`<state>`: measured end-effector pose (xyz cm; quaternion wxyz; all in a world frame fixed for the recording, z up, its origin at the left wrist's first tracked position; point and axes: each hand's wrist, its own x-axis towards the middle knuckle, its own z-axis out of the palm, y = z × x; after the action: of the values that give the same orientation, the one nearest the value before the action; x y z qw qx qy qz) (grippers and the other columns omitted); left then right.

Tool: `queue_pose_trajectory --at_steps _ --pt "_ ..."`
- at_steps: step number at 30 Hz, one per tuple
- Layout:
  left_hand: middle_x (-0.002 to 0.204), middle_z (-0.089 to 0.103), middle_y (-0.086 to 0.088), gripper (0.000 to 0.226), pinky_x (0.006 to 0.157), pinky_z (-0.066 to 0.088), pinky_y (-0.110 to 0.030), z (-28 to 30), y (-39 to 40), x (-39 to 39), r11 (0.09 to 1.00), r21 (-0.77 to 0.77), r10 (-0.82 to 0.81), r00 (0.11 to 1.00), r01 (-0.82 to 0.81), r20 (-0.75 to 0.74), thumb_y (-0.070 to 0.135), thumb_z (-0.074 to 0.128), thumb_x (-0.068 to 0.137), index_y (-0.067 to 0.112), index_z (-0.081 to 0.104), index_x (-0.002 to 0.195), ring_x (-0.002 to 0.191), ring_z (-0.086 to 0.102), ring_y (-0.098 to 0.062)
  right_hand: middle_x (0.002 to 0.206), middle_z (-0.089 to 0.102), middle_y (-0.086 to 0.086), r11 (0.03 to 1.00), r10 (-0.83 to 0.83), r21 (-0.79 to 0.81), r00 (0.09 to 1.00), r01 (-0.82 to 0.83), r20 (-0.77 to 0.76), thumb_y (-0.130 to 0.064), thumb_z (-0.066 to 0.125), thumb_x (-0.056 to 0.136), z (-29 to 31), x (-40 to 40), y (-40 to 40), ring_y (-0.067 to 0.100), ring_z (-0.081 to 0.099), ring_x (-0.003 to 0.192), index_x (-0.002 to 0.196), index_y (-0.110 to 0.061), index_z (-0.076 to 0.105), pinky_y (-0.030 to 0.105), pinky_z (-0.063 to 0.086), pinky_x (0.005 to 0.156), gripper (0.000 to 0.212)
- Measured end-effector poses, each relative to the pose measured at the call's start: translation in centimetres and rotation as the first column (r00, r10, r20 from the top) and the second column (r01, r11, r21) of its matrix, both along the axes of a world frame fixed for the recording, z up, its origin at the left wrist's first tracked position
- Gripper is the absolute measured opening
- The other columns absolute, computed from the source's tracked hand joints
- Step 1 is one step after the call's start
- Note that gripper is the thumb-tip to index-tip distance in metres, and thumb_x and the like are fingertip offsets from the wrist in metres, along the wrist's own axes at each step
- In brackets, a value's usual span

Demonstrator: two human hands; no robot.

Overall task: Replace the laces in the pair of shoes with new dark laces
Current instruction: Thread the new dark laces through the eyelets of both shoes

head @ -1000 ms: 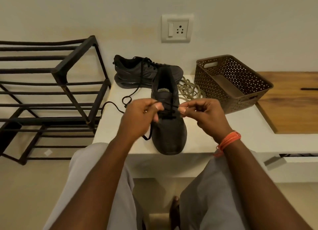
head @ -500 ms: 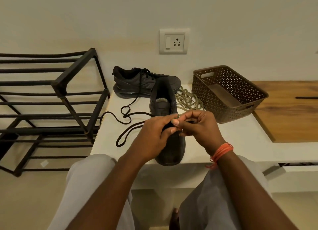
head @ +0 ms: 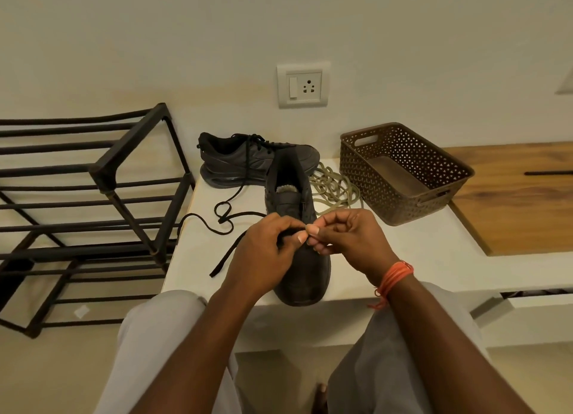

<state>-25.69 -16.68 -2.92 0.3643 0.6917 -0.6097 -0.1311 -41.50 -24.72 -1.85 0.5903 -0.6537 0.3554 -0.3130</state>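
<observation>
Your left hand (head: 263,252) and right hand (head: 347,240) pinch the dark lace (head: 226,255) over the near shoe (head: 302,274); if your grip loosens, it may slip from the eyelet.

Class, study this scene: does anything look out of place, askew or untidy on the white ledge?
Yes. The dark lace trails loose and looped, one strand hanging off the ledge's left edge. Old pale laces lie in a tangled heap beside the basket, not in it.
</observation>
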Motion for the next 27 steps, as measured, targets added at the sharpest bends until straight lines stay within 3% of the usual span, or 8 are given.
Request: queue_pose_trajectory --at_steps 3,7,9,12,15,18,22,27 --pt "0.095 0.067 0.014 0.021 0.090 0.050 -0.043 -0.3 0.0 0.0 0.994 -0.113 -0.004 0.997 0.012 0.077 0.042 0.058 0.092 0.029 0.069 0.104 0.087 0.056 0.001 0.081 0.073 0.019 0.999 0.037 -0.015 0.999 -0.036 0.004 -0.010 0.064 0.090 0.1 0.0 0.2 0.023 0.066 0.070 0.094 0.002 0.071 0.029 0.056 0.067 0.014" --pt "0.096 0.069 0.008 0.018 0.078 0.054 -0.029 0.6 0.0 -0.1 0.989 -0.147 0.016 1.000 -0.017 -0.004 0.031 0.059 0.094 0.023 0.069 0.106 0.088 0.060 -0.004 0.083 0.073 0.018 0.999 -0.032 0.013 0.999 0.032 0.031 -0.013 0.061 0.093 0.2 0.5 0.1 0.021 0.064 0.066 0.097 0.000 0.069 0.027 0.056 0.063 0.016" --pt "0.101 0.067 0.006 0.020 0.077 0.048 -0.024 1.1 -0.6 0.4 0.990 -0.108 0.099 0.994 -0.094 0.046 0.032 0.057 0.095 0.024 0.069 0.109 0.091 0.058 -0.006 0.081 0.072 0.015 0.990 -0.138 0.011 0.990 0.138 -0.007 -0.013 0.063 0.092 -0.4 0.5 -0.2 0.019 0.063 0.064 0.096 -0.002 0.069 0.028 0.055 0.063 0.013" --pt "0.110 0.055 0.004 0.025 0.077 0.042 -0.026 1.0 -2.3 1.3 0.975 0.035 0.208 0.960 -0.219 0.189 0.035 0.055 0.096 0.025 0.067 0.114 0.094 0.049 -0.008 0.081 0.071 0.007 0.966 -0.249 -0.110 0.957 0.234 -0.146 -0.012 0.071 0.085 -1.5 0.6 -0.8 0.017 0.065 0.073 0.088 -0.009 0.072 0.034 0.057 0.073 0.004" --pt "0.117 0.048 -0.002 0.024 0.084 0.044 -0.030 0.1 -3.4 1.1 0.957 0.055 0.267 0.938 -0.285 0.223 0.033 0.059 0.094 0.024 0.069 0.114 0.106 0.045 -0.017 0.090 0.071 0.001 0.959 -0.275 -0.129 0.939 0.253 -0.204 -0.012 0.075 0.080 -2.1 1.2 -1.0 0.020 0.065 0.083 0.085 -0.014 0.073 0.044 0.056 0.087 0.006" --pt "0.125 0.044 -0.005 0.021 0.091 0.036 -0.032 -0.7 -3.8 0.7 0.939 0.069 0.309 0.915 -0.337 0.259 0.034 0.060 0.093 0.027 0.070 0.110 0.117 0.037 -0.023 0.100 0.070 0.004 0.959 -0.282 -0.111 0.930 0.262 -0.237 -0.013 0.077 0.079 -2.4 2.1 -0.9 0.024 0.062 0.090 0.088 -0.017 0.072 0.047 0.052 0.094 0.011" --pt "0.122 0.038 -0.004 0.018 0.087 0.027 -0.027 -0.8 -4.2 0.6 0.939 0.151 0.294 0.950 -0.308 0.108 0.035 0.060 0.093 0.032 0.070 0.107 0.117 0.033 -0.024 0.106 0.068 0.002 0.957 -0.289 -0.091 0.924 0.274 -0.249 -0.011 0.078 0.078 -2.1 2.5 -0.9 0.025 0.064 0.099 0.100 -0.015 0.071 0.038 0.052 0.093 0.023" --pt "0.112 0.038 0.001 0.018 0.089 0.032 -0.030 -1.1 -4.8 0.7 0.954 0.167 0.260 0.964 -0.249 -0.048 0.035 0.062 0.091 0.032 0.071 0.106 0.113 0.033 -0.023 0.111 0.070 0.004 0.953 -0.302 -0.109 0.918 0.283 -0.255 -0.010 0.080 0.076 -2.2 2.6 -1.2 0.022 0.068 0.090 0.116 -0.013 0.069 0.037 0.054 0.092 0.042"
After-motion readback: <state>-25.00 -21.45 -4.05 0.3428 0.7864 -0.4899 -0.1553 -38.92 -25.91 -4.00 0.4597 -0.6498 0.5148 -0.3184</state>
